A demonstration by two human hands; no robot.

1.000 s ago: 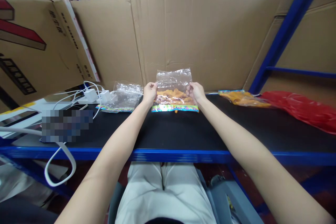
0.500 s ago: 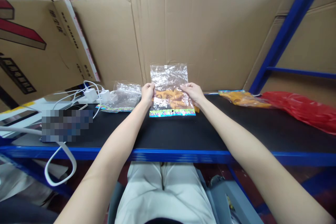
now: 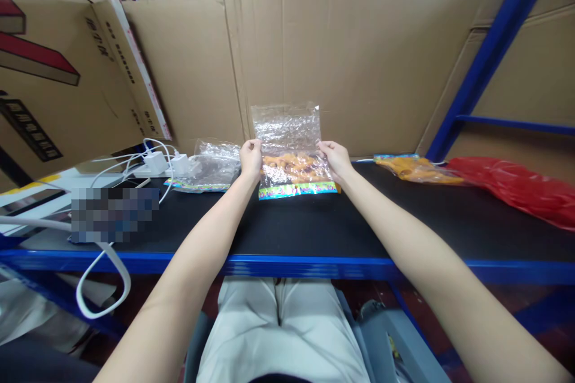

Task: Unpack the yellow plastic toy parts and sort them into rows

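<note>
I hold a clear plastic bag (image 3: 287, 131) upright over the black shelf top (image 3: 314, 227). Orange pieces (image 3: 290, 164) lie in its lower half, above a colourful printed strip (image 3: 296, 190) along the bottom edge. My left hand (image 3: 250, 157) pinches the bag's left edge. My right hand (image 3: 335, 158) pinches its right edge. Both hands are closed on the plastic at about the same height.
A pile of empty clear bags (image 3: 211, 164) lies to the left. White chargers and cables (image 3: 155, 163) sit further left. A filled bag of orange pieces (image 3: 415, 169) and a red plastic bag (image 3: 516, 188) lie to the right. Cardboard sheets (image 3: 359, 54) wall the back. A blue upright (image 3: 485, 54) stands right.
The bag has been lifted a little and shifted slightly left between my hands. The orange pieces have settled toward the bottom strip.
</note>
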